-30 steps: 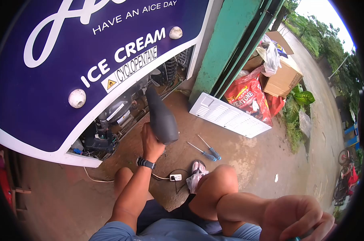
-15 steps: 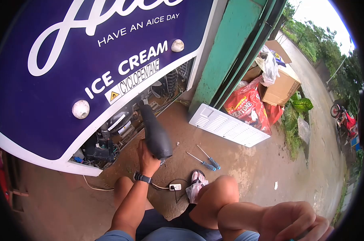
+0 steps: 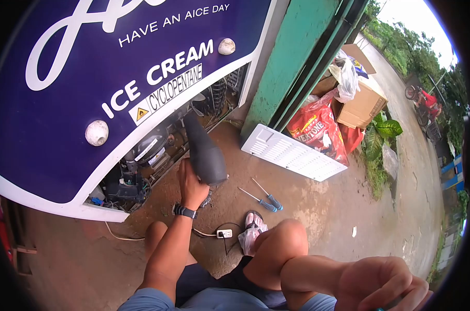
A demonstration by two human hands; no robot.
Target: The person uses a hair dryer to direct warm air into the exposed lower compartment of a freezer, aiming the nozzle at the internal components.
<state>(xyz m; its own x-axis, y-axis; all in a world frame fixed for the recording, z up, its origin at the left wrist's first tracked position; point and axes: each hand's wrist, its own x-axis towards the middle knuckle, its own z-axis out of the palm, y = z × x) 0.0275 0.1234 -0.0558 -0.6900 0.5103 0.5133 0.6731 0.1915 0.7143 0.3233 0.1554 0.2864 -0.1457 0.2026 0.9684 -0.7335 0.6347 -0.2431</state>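
My left hand, with a watch on the wrist, is wrapped round the handle of a black hair dryer. The dryer's narrow nozzle points into the open lower compartment of a purple ice cream freezer. Inside that compartment are a dark compressor, wires and tubing. My right hand is at the lower right, resting over my knee, fingers curled. A sliver of something teal shows under its fingers at the frame edge; the rest is hidden.
Two blue-handled screwdrivers lie on the ground. A white extension socket with a plugged-in cord is near my foot. A white vented panel leans by a green post, beside a red sack and a cardboard box.
The view has shifted slightly. My left hand still holds the hair dryer at the compartment, its body swung a little to the right. A red motorcycle on the road appears farther left.
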